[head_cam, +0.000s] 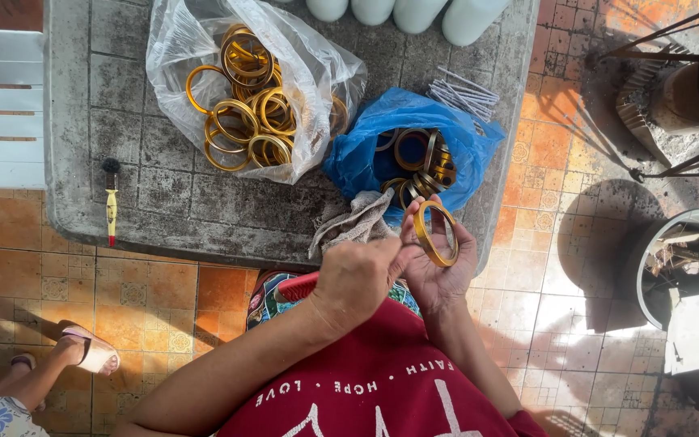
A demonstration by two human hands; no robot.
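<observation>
Gold ring [437, 233] looks light, stiff and slippery; I'd pinch its rim. My right hand [440, 271] holds it, my left hand [357, 279] pinches its edge.

Just a red cotton shirt [382, 380] with white lettering across it, bare arms, no sleeves near the wrists.

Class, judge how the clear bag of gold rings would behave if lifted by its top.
The clear bag looks thin and crumpled, so probably floppy. Its many gold rings would likely slide and bunch downward, making it bottom-heavy.
</observation>
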